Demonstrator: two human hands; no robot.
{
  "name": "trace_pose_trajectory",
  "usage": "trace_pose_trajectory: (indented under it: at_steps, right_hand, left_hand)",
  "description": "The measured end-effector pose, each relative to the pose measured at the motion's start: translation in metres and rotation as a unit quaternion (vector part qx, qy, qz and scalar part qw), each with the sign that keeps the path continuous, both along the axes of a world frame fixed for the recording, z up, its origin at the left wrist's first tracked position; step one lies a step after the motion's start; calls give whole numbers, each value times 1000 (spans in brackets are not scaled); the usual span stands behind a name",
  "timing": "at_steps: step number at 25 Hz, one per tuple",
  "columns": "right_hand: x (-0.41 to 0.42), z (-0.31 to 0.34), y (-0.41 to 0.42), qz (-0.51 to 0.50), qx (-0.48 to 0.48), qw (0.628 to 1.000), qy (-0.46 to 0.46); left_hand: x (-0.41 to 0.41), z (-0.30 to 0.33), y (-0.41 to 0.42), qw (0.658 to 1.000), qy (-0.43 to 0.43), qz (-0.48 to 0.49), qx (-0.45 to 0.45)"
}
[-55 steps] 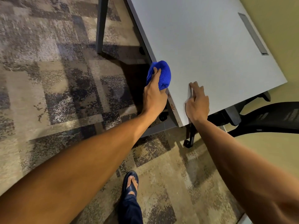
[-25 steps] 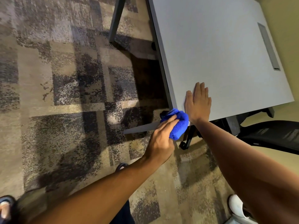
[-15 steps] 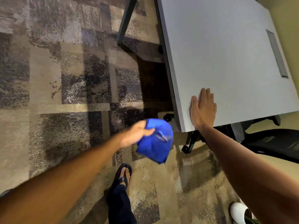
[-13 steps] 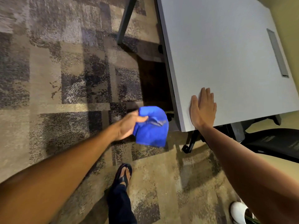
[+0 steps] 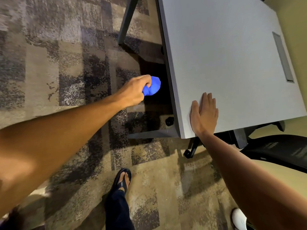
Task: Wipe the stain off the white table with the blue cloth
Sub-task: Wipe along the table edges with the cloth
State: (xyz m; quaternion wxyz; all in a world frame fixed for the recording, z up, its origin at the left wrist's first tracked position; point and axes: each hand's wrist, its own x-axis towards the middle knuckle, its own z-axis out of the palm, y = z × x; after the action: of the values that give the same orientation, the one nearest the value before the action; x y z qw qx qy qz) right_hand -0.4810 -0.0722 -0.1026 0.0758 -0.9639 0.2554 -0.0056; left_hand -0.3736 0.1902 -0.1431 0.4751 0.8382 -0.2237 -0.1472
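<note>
The white table [image 5: 224, 55] fills the upper right of the head view, seen from above. My left hand [image 5: 135, 90] is shut on the bunched blue cloth [image 5: 152, 87] and holds it in the air to the left of the table's left edge, apart from it, over the dark space beneath. My right hand [image 5: 204, 113] lies flat, palm down, fingers together, on the table's near left corner. No stain shows on the tabletop or its grey edge.
A grey cable slot [image 5: 282, 57] is set in the table's far right side. A black mesh chair [image 5: 282, 151] stands at the right, below the table. Dark table legs [image 5: 126, 22] and a caster [image 5: 169, 121] stand on patterned carpet. My sandalled foot [image 5: 123, 180] is below.
My left hand left the table's near corner with the cloth, swung out over the carpet, then moved up beside the left edge with the cloth bunched tighter. My right hand stayed flat.
</note>
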Motion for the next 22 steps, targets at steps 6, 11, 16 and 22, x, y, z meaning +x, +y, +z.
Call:
trace_pose_trajectory:
  at_steps: [6, 11, 16, 22]
  right_hand:
    - [1, -3, -3, -2, -5, 1000, 0]
    - [0, -2, -2, -2, 11, 1000, -14]
    - [1, -2, 0, -3, 7, 1000, -20]
    - [1, -3, -1, 0, 5, 1000, -26]
  left_hand:
    - [11, 20, -48, 986, -88, 127, 62]
    - [-1, 25, -76, 986, -89, 138, 27]
    - [-11, 29, -84, 992, -13, 128, -5]
    - [-72, 22, -76, 993, 56, 85, -51]
